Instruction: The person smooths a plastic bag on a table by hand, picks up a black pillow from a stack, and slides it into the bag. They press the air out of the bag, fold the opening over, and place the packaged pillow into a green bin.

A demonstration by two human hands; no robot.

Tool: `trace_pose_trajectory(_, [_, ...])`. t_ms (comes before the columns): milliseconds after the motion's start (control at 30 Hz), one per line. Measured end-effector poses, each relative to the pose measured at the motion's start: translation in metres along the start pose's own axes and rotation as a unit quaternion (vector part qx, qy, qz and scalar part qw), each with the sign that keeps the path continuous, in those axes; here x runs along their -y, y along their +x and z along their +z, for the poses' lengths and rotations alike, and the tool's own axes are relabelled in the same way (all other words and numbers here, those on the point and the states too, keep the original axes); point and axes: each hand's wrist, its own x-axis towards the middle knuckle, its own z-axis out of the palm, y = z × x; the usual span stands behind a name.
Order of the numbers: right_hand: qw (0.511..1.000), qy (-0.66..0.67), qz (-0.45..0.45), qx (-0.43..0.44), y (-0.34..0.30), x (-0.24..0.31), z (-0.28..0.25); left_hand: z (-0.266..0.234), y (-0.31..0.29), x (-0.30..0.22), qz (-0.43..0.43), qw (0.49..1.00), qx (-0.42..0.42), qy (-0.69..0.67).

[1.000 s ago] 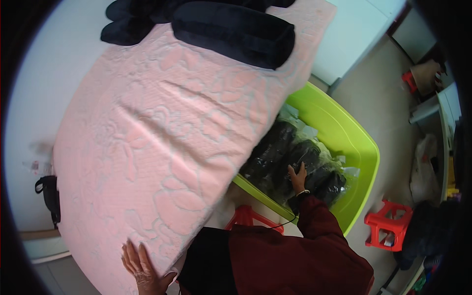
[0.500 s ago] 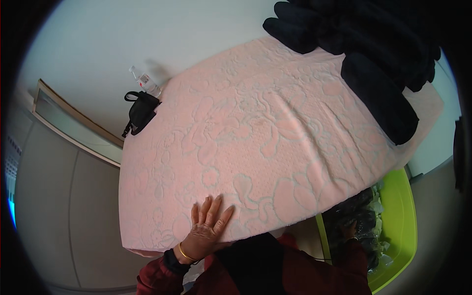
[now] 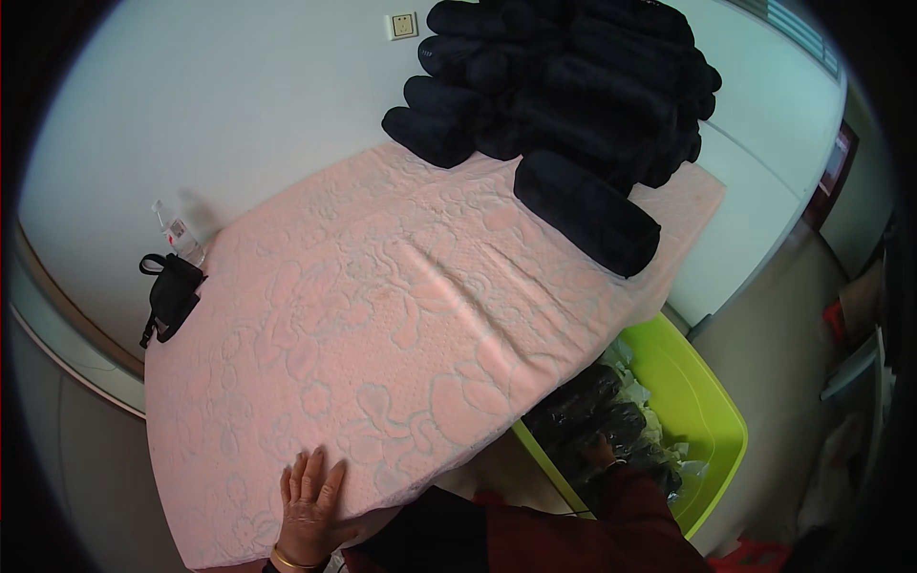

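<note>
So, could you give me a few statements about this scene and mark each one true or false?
1. The left hand lies on the pink cover. True.
2. The right hand is on the bottle. False: it is down in the bin, among dark bundles.
3. The bottle is beside the black pouch. True.
4. The bin sits on top of the pink cover. False: it is lower down, by the cover's right-hand edge.
5. Black rolls are heaped at the far side of the cover. True.
6. The bin is white. False: it is bright yellow-green.
</note>
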Motion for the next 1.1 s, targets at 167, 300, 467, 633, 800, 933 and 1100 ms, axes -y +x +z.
trace_pose_trajectory(167, [0.998,0.028,-0.040,-0.049,-0.007,0.053,-0.035,-0.003,-0.067,0.030,-0.076,0.996,-0.045,0.007])
trace_pose_trajectory(300, [0.933,0.009,-0.178,-0.313,0.020,0.114,-0.099,0.010,-0.143,0.080,-0.170,0.979,-0.111,-0.018])
trace_pose_trajectory(467, [0.866,0.204,-0.316,-0.328,-0.069,0.312,-0.155,0.053,-0.248,0.110,-0.385,0.857,-0.340,0.034])
trace_pose_trajectory(633, [0.772,0.164,-0.576,-0.213,-0.154,0.409,-0.154,0.145,-0.302,0.142,-0.550,0.575,-0.588,-0.143])
trace_pose_trajectory(800, [0.679,-0.068,-0.724,-0.103,-0.266,0.489,-0.121,0.304,-0.341,0.167,-0.678,0.404,-0.544,-0.287])
trace_pose_trajectory(933, [0.640,-0.149,-0.748,0.098,-0.335,0.529,-0.093,0.408,-0.296,0.171,-0.725,0.282,-0.490,-0.393])
trace_pose_trajectory(1100, [0.503,-0.256,-0.802,0.193,-0.390,0.572,-0.045,0.494,-0.264,0.147,-0.742,0.141,-0.460,-0.467])
